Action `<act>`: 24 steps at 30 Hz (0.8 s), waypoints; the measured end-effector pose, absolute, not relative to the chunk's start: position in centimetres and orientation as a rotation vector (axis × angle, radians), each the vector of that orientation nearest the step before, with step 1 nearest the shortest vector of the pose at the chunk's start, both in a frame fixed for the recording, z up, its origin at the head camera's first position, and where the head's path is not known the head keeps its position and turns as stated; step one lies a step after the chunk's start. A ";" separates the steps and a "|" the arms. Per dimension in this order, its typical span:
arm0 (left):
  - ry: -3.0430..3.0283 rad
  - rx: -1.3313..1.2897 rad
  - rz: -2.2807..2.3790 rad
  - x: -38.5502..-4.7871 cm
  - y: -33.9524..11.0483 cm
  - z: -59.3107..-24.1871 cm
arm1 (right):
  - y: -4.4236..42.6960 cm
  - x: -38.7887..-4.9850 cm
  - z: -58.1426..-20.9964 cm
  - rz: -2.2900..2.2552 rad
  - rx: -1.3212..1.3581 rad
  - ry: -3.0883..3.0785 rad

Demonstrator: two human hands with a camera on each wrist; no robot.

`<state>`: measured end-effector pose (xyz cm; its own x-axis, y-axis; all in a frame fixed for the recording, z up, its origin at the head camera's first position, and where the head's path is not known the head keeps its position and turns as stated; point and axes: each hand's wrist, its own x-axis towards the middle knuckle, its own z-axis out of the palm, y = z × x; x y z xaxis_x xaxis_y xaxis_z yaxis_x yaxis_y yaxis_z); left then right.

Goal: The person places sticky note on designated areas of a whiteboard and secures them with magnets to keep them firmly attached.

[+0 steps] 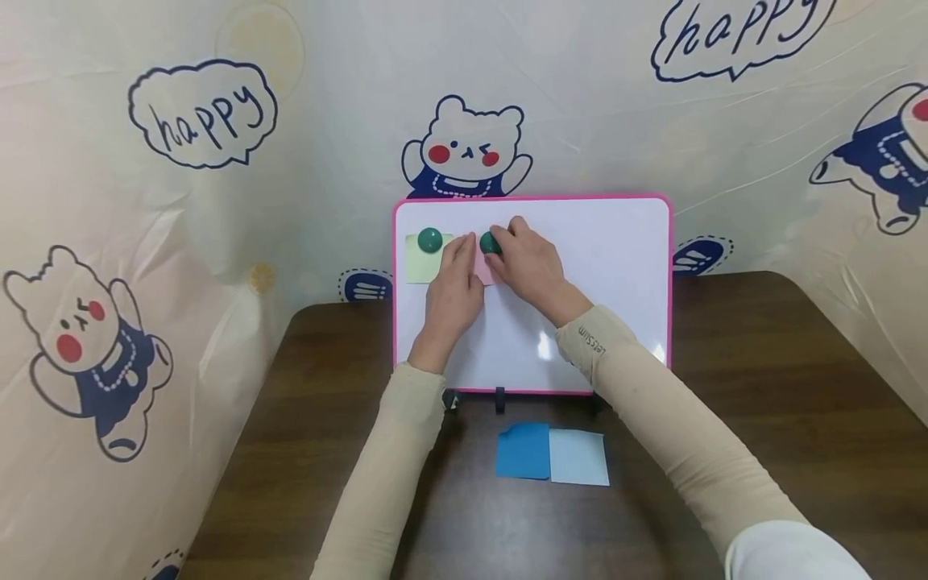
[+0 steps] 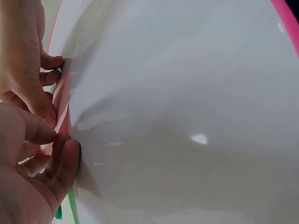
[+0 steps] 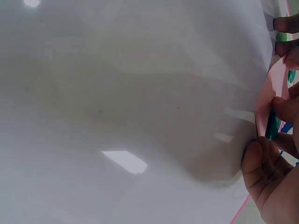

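On a pink-framed whiteboard (image 1: 609,274), a pink note (image 1: 482,270) lies against the upper part. The left hand (image 1: 454,294) touches its left edge with the fingers pointing up. A round green magnet (image 1: 489,242) is pinched by the right hand (image 1: 532,266) over this note. In the right wrist view the pink note (image 3: 272,95) bends away from the board, with the green magnet (image 3: 271,126) at the right hand (image 3: 275,182). The left wrist view shows the left hand (image 2: 32,172) at the pink note (image 2: 62,102). Left of the hands, another green magnet (image 1: 430,240) sits on a yellow-green note (image 1: 420,266).
A blue note (image 1: 524,451) and a pale blue note (image 1: 579,457) lie side by side on the brown wooden table (image 1: 304,451), in front of the board. Dark clips (image 1: 499,400) stand at the board's lower edge. Behind hangs a printed cloth (image 1: 348,145).
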<state>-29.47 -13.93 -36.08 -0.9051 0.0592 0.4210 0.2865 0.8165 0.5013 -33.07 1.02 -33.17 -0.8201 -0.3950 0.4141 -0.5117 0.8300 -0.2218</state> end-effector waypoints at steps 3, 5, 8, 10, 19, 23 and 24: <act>-2.604 -0.257 -0.850 -29.1 -13.8 -36.1 | 1.3 -32.8 -33.1 0.464 0.674 -2.664; -2.589 -0.255 -0.880 -28.9 -13.7 -36.2 | 1.6 -32.7 -33.1 0.461 0.658 -2.674; -2.566 -0.246 -0.923 -28.3 -13.6 -36.3 | 2.2 -32.4 -33.1 0.466 0.625 -2.702; -2.561 -0.234 -0.950 -27.8 -13.6 -36.4 | 2.8 -32.0 -33.2 0.467 0.599 -2.727; -2.575 -0.156 -1.088 -24.7 -14.5 -38.1 | 5.6 -28.6 -34.1 0.510 0.526 -2.821; -2.604 -0.175 -1.193 -23.3 -15.1 -38.9 | 7.2 -26.8 -34.3 0.577 0.505 -2.843; -2.625 -0.182 -1.215 -22.9 -15.2 -39.1 | 7.7 -26.3 -34.4 0.603 0.500 -2.851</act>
<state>-22.89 -15.24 -39.06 -0.9629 0.0112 0.2696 0.2128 0.6459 0.7332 -26.31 7.69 -34.39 -0.9262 -0.2860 0.2455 -0.3610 0.8607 -0.3590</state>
